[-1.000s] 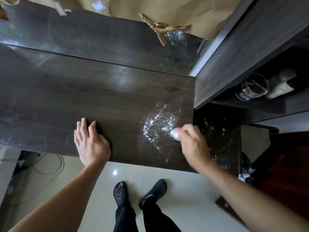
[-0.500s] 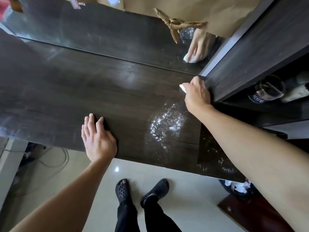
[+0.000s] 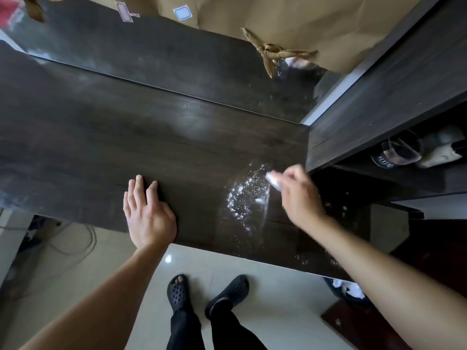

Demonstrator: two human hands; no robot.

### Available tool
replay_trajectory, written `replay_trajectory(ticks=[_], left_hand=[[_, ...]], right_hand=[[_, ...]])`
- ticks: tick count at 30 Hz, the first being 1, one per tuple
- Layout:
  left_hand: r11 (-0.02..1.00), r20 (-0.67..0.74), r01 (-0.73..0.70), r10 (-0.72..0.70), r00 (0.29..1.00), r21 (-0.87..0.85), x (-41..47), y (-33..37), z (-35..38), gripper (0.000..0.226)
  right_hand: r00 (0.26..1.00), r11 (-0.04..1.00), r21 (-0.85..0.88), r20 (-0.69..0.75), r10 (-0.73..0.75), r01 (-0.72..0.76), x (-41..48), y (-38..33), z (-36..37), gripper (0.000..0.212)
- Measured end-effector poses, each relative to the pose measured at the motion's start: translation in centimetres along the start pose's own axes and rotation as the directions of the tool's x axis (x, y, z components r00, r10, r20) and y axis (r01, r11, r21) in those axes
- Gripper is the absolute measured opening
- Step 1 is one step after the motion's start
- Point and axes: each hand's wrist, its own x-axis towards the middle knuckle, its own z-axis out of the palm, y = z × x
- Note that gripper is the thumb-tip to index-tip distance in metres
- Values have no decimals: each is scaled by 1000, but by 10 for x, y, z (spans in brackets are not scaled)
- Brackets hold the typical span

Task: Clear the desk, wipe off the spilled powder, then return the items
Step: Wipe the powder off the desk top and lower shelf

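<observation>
White spilled powder [image 3: 243,195] lies scattered on the right part of the dark wooden desk [image 3: 126,137], with finer specks toward the right front edge. My right hand [image 3: 299,195] is closed on a small white wad of tissue [image 3: 274,179] and presses it at the powder's upper right edge. My left hand [image 3: 147,215] lies flat on the desk near its front edge, fingers together, holding nothing. A small white clump [image 3: 259,200] sits inside the powder patch.
A mirror [image 3: 177,54] backs the desk, and brown paper [image 3: 290,24] with a knotted tie [image 3: 271,54] hangs over it. A dark side cabinet [image 3: 379,97] on the right holds a glass [image 3: 396,152] on its shelf. A bin with crumpled paper [image 3: 347,290] stands below the desk's right end.
My right hand came back from the desk's far right corner toward me, onto the upper edge of the powder. My left hand stayed flat in place.
</observation>
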Motion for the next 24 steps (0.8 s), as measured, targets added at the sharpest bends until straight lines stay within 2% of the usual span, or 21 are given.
replay_trajectory(ticks=[2, 4, 6, 8, 10, 11, 12, 13, 16, 18, 20, 22, 24], left_hand=[[1000, -14, -6, 6, 1000, 6, -1, 0, 0, 45], [1000, -17, -9, 9, 1000, 6, 0, 0, 1, 44], [1000, -13, -7, 7, 1000, 7, 0, 0, 1, 44], [1000, -6, -5, 5, 1000, 8, 0, 0, 0, 44], [1000, 1, -8, 8, 1000, 2, 0, 0, -1, 45], [1000, 2, -10, 10, 1000, -2, 0, 0, -1, 46], [1000, 0, -11, 11, 1000, -3, 0, 0, -1, 46], [1000, -7, -14, 14, 1000, -1, 0, 0, 0, 45], [1000, -30, -25, 25, 999, 6, 1, -1, 1, 44], [1000, -22, -22, 22, 1000, 7, 0, -1, 0, 44], [1000, -8, -14, 14, 1000, 6, 0, 1, 0, 44], [1000, -14, -14, 15, 1000, 10, 1, 1, 0, 44], [1000, -18, -18, 18, 1000, 12, 1, -1, 1, 45]], right_hand=[[972, 976, 6, -92, 215, -216, 32, 8, 10, 27], [965, 971, 21, -105, 239, -238, 22, -4, 22, 27], [992, 992, 24, -26, 122, -122, -19, -22, 26, 26], [994, 993, 114, 94, -55, 45, -71, -39, 20, 24], [938, 964, 194, 261, -229, 181, -113, -50, 6, 26], [906, 956, 219, 331, -263, 197, -121, -50, 1, 26], [900, 954, 215, 339, -275, 211, -116, -47, -1, 20], [914, 956, 215, 312, -259, 198, -101, -41, -2, 15], [997, 987, 150, 47, -66, 58, -21, -16, 4, 22], [986, 986, 80, -70, 153, -147, 35, 2, 9, 26], [945, 947, 74, -74, 318, -313, 66, 6, 18, 24], [955, 958, 62, -87, 283, -279, 63, -7, 27, 22], [994, 994, 64, -51, 96, -93, 28, -25, 31, 22]])
